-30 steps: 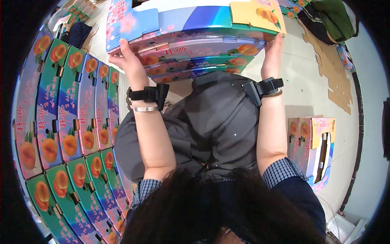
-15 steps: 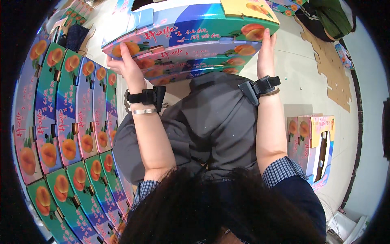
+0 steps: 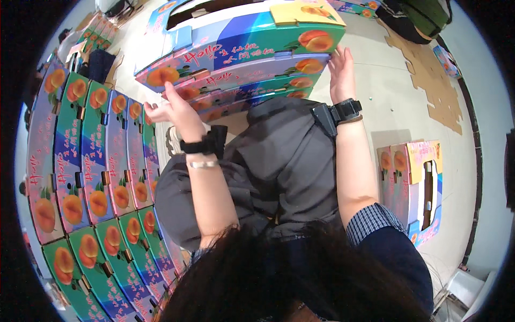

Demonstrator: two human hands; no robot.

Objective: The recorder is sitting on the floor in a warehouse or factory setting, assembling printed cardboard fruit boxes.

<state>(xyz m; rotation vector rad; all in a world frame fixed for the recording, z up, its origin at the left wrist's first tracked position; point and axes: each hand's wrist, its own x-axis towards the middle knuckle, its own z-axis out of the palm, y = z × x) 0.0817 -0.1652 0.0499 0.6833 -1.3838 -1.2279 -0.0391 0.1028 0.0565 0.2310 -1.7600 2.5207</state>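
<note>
In front of my knees stands a stack of printed fruit cartons. Its top carton (image 3: pixel 236 45) is blue and green with peach pictures, a yellow corner panel and a dark slot in its top. Below it, a lilac carton (image 3: pixel 252 75) and more green and blue ones show their near sides. My left hand (image 3: pixel 179 111) is off the stack, fingers spread, just below the near left corner. At the right end of the stack, my right hand (image 3: pixel 341 78) is upright with its fingers stretched out; whether its fingertips touch the cartons I cannot tell. Nothing is held in either hand.
Rows of similar cartons (image 3: pixel 88 161) are stacked at my left. A smaller group of pink and yellow cartons (image 3: pixel 397 166) stands at my right. Flattened brown cardboard (image 3: pixel 424 75) lies on the floor at the right, near a person in dark clothing (image 3: pixel 418 21).
My left hand has let go of the top carton and drawn back toward me. My right hand has slid down from the top carton's corner, its fingers loosened. The view has shifted slightly.
</note>
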